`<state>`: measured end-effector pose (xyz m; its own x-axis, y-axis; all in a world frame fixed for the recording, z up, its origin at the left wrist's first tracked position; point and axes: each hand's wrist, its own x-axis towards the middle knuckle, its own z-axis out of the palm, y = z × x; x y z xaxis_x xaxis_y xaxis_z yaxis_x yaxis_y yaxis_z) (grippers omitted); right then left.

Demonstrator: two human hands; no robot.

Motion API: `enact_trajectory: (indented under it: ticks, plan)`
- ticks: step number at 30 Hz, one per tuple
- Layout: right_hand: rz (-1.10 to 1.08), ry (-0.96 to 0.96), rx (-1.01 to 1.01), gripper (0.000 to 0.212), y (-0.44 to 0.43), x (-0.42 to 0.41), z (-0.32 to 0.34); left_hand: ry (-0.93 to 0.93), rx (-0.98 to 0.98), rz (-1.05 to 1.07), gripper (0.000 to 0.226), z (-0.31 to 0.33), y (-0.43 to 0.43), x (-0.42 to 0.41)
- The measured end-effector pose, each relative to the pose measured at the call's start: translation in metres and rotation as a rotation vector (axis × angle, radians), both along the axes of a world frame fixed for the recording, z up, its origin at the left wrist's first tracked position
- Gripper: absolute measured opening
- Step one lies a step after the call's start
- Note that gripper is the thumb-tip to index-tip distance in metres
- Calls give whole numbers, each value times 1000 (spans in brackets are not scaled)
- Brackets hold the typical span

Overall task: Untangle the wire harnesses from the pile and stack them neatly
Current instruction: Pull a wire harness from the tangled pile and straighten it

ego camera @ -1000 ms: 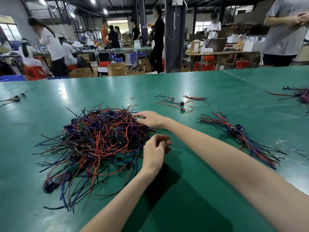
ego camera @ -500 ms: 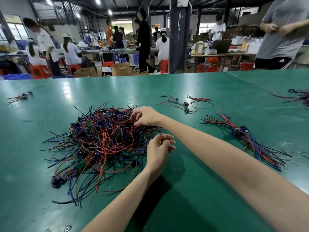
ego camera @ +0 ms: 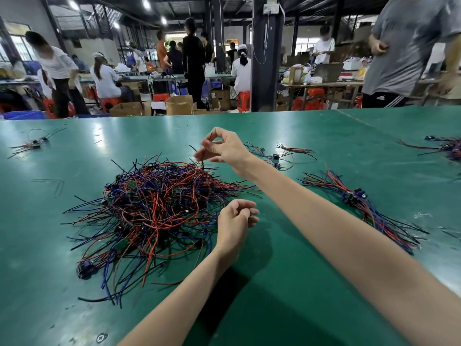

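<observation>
A tangled pile of red, blue and black wire harnesses [ego camera: 154, 211] lies on the green table [ego camera: 287, 283], left of centre. My right hand [ego camera: 224, 148] is raised above the pile's far edge, thumb and fingers pinched on a thin dark wire [ego camera: 205, 156] that runs down into the pile. My left hand [ego camera: 235, 221] rests at the pile's right edge with its fingers loosely curled; nothing shows in it. A neat stack of straightened harnesses [ego camera: 359, 198] lies to the right of my right forearm.
A small loose harness [ego camera: 277, 156] lies behind my right hand. More wires sit at the far left [ego camera: 32, 143] and at the right edge [ego camera: 446, 146]. A person in a grey shirt [ego camera: 409, 51] stands at the table's far right corner. Workers and benches fill the background.
My right hand has lifted off the pile's far edge and risen, pulling a dark wire upward. My left hand has stayed at the pile's right edge.
</observation>
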<state>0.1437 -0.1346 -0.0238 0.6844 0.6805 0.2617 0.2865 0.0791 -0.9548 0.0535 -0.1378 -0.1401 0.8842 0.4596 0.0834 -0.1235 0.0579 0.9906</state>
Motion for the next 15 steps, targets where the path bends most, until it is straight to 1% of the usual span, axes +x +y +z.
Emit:
enact_trajectory:
  ticks: [2,3,6,9,13,15]
  plan:
    - [44,-23,38,15,-2,-4,6,-3,4,-2,27,0,0,1]
    - [73,2,72,14,-2,-5,9,-5,10,-2,27,-1,1,2]
    - [146,127,158,11,-3,-11,14,-3,20,7,26,-3,3,3]
    - [168,243,225,11,-7,-14,15,10,26,6,26,-5,2,2]
    - [141,395,468,11,-16,-9,31,8,-4,22,26,0,0,2]
    - [149,401,533,13,-21,-6,37,-9,-36,44,25,3,1,0]
